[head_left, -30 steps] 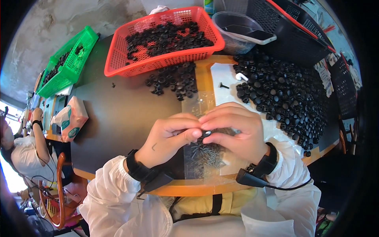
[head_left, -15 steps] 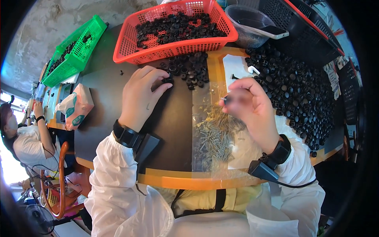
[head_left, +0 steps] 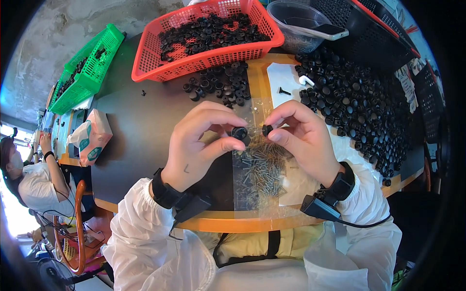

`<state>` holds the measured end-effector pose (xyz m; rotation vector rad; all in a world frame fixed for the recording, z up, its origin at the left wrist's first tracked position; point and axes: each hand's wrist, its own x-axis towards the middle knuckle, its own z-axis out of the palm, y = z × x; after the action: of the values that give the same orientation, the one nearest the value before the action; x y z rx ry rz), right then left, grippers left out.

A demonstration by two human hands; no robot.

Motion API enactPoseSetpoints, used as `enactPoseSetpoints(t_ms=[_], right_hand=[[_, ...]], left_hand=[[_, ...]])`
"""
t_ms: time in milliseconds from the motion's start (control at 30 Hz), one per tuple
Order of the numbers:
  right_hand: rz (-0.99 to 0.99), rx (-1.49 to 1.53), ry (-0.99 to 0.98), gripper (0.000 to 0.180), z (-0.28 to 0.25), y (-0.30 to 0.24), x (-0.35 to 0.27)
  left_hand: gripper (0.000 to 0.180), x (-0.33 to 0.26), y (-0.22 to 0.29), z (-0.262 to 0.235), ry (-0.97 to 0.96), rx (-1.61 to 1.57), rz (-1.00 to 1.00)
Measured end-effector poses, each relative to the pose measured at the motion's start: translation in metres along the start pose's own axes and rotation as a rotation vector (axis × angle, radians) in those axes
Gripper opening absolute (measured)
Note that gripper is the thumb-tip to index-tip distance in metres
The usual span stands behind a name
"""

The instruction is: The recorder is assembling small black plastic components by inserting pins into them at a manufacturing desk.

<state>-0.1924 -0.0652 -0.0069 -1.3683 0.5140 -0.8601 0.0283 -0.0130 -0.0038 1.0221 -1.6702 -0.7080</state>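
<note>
A: Knob [head_left: 239,132] sat pinched in the left hand [head_left: 204,145], thumb under, fingers curled over the top. It was held above the dark table [head_left: 141,131], just over the clear bag of screws [head_left: 259,172].

B: And the right hand [head_left: 303,140]?

A: Fingertips closed on a second small black piece [head_left: 267,129], thumb and forefinger tight. Could be a screw head or a cap, too small to tell.

B: Which way did one lie from the other?

A: Side by side, almost level. The piece was just right of the knob, a small gap between, not touching as far as the view showed. The knob's open face seemed turned toward the right hand.

B: Long axis?

A: Judged roughly left to right, along the line between the two grips. Both hands were equally near the meeting point; neither had to reach.

B: Anything around?

A: Loose black knobs in a heap [head_left: 359,106] at right, more in the red basket [head_left: 160,68] behind, a green basket [head_left: 97,68] far left. Another person [head_left: 29,179] sat at the left edge, well apart.
</note>
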Motion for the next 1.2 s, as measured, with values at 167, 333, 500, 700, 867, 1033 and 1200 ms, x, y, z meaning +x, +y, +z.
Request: enactPoseSetpoints(t_ms=[167,333,500,700,867,1033,1200], right_hand=[[-0.010,-0.081,-0.020,0.020,0.004,-0.003,-0.004],[-0.024,-0.180,-0.025,0.021,0.007,-0.002,-0.003],[-0.038,-0.212,-0.010,0.021,0.007,-0.001,-0.003],[-0.029,-0.219,-0.009,0.020,0.007,-0.001,-0.002],[-0.037,-0.234,-0.019,0.020,0.004,-0.001,-0.003],[-0.040,-0.268,-0.010,0.019,0.005,-0.001,-0.004],[0.015,-0.105,-0.028,0.019,0.010,0.007,-0.003]], left_hand=[[0.032,-0.009,0.004,0.014,0.022,-0.258,-0.231],[0.038,-0.007,0.004,0.011,-0.023,-0.078,-0.101],[0.039,-0.007,0.004,0.010,-0.035,-0.020,-0.059],[0.039,-0.006,0.006,0.009,-0.052,0.056,-0.069],[0.038,-0.006,0.005,0.012,-0.030,0.047,-0.081],[0.039,-0.006,0.008,0.016,-0.015,0.051,-0.078],[0.041,-0.016,0.001,0.014,0.003,0.083,-0.035]])
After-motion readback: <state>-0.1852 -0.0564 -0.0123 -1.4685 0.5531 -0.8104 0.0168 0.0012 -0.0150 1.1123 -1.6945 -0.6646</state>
